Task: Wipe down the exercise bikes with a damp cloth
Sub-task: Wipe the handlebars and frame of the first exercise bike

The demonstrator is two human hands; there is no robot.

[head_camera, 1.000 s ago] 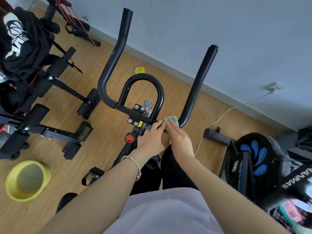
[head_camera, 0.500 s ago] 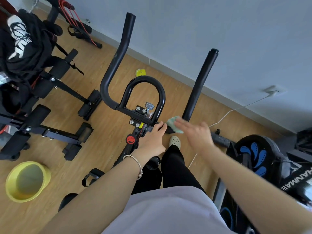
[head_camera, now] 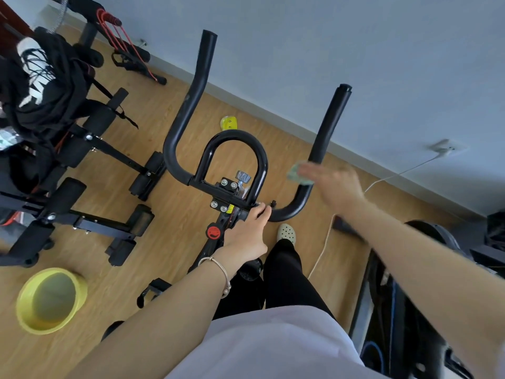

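A black exercise bike stands before me, its handlebar [head_camera: 191, 105] rising in two upright grips with a loop between them. My left hand [head_camera: 246, 233], a bracelet on its wrist, grips the crossbar just right of the loop. My right hand [head_camera: 336, 187] is blurred and holds a pale green cloth [head_camera: 296, 176] against the lower part of the right upright grip [head_camera: 330, 121]. The thumb is hidden.
A yellow basin [head_camera: 52, 299] sits on the wood floor at lower left. Black bench equipment [head_camera: 82, 214] draped with dark clothing [head_camera: 41, 86] fills the left. A second bike [head_camera: 426, 242] stands at right, with a white cable [head_camera: 322, 250] running to a wall socket [head_camera: 444, 147].
My right hand has carried the cloth from the crossbar beside my left hand out to the right and up onto the right upright grip. The left hand has stayed on the crossbar.
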